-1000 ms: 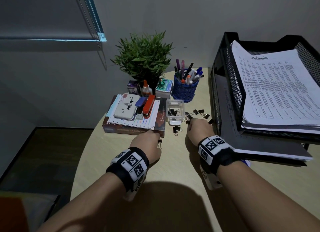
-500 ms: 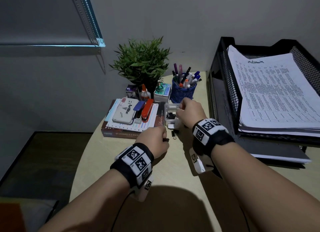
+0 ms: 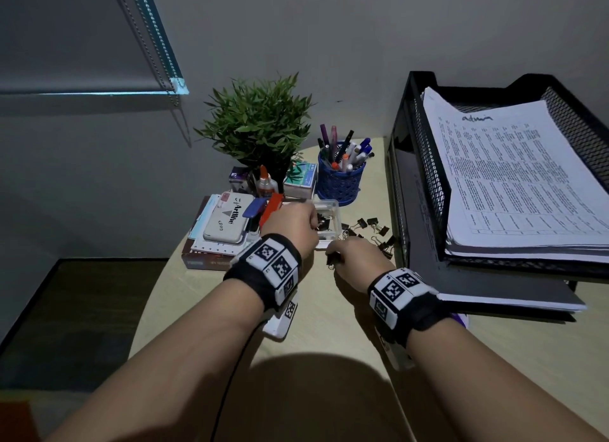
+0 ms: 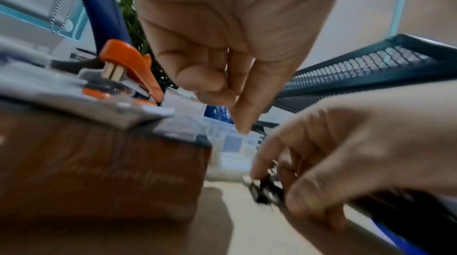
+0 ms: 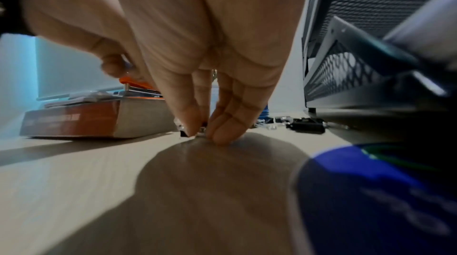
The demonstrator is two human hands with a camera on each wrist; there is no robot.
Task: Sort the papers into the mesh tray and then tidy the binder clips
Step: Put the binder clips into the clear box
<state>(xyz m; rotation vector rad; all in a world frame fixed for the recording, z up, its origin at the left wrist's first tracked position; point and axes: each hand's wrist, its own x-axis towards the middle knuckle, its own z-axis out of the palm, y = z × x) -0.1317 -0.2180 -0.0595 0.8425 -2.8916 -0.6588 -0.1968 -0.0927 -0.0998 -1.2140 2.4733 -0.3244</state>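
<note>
A clear plastic box point(image 3: 333, 207) with black binder clips in it stands beside the book stack. My left hand point(image 3: 293, 225) hovers at its left rim with fingers curled and one finger pointing down point(image 4: 243, 128); no clip shows in it. My right hand point(image 3: 356, 260) is low on the table just in front of the box and pinches a black binder clip point(image 3: 331, 261) between thumb and fingertips point(image 5: 222, 134). Several loose binder clips point(image 3: 374, 225) lie between the box and the black mesh tray point(image 3: 428, 164). A stack of printed papers point(image 3: 514, 178) lies in the tray.
Left of the box is a book stack point(image 3: 211, 260) with a stamp pad point(image 3: 227, 222) and an orange stapler point(image 3: 272, 207) on top. Behind stand a plant point(image 3: 257, 125), a glue bottle point(image 3: 266, 184) and a blue pen cup point(image 3: 341, 181). A grey folder point(image 3: 494, 296) lies under the tray.
My left hand moved forward from the table to the box's rim. My right hand drew back from the box to the table and now pinches a clip there.
</note>
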